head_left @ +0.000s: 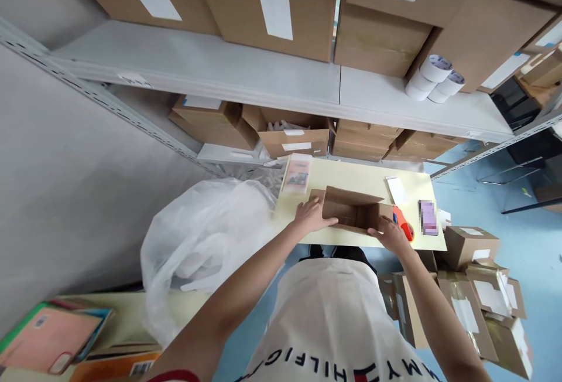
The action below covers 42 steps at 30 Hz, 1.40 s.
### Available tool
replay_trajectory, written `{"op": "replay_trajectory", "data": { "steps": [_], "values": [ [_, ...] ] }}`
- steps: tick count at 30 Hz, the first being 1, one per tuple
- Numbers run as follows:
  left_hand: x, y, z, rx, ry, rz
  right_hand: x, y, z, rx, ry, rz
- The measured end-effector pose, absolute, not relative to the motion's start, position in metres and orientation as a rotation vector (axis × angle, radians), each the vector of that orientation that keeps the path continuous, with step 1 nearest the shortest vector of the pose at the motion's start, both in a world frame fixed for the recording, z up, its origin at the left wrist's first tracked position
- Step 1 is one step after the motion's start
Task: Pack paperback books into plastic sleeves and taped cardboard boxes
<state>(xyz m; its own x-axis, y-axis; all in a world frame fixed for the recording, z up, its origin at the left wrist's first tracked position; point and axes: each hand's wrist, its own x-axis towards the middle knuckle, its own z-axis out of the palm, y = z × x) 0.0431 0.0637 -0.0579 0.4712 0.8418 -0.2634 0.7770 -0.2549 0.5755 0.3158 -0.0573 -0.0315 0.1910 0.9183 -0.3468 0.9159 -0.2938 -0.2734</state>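
A small open cardboard box stands on the pale yellow table, its flaps raised and its inside bare as far as I can see. My left hand grips the box's left end, with the thumb along the near edge. On the right end, my right hand holds the box in the same way, thumb at the near side. Just beside my right hand lies a red-orange tape dispenser. A pink printed packet lies beyond my left hand. Toward the table's right side are a white paper and a purple, blurred-out item.
Metal shelving behind the table carries large cartons and white tape rolls. Clear plastic wrap bulges at the left. Taped parcels are piled on the floor at right. Coloured folders lie at lower left.
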Motion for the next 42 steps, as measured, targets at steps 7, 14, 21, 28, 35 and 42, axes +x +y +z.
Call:
{"op": "replay_trajectory", "data": {
  "steps": [7, 14, 21, 28, 35, 42],
  "values": [
    [0.066, 0.025, -0.088, 2.012, 1.415, 0.217, 0.313, -0.059, -0.052, -2.361, -1.89, 0.559],
    [0.074, 0.034, -0.093, 1.93, 1.451, 0.248, 0.353, -0.001, -0.042, -1.911, -2.17, 0.363],
    [0.081, 0.035, -0.109, 1.827, 1.414, 0.527, 0.37, 0.035, -0.084, -1.947, -2.108, 0.574],
    [0.091, 0.035, -0.116, 1.747, 1.392, 0.608, 0.372, 0.041, -0.081, -2.016, -2.068, 0.523],
    [0.095, 0.041, -0.117, 1.697, 1.285, 0.628, 0.33, 0.032, -0.052, -1.823, -2.19, 0.402],
    [0.058, 0.052, -0.108, 1.808, 1.081, 0.626, 0.254, 0.043, -0.065, -1.458, -2.542, 0.918]
  ]
}}
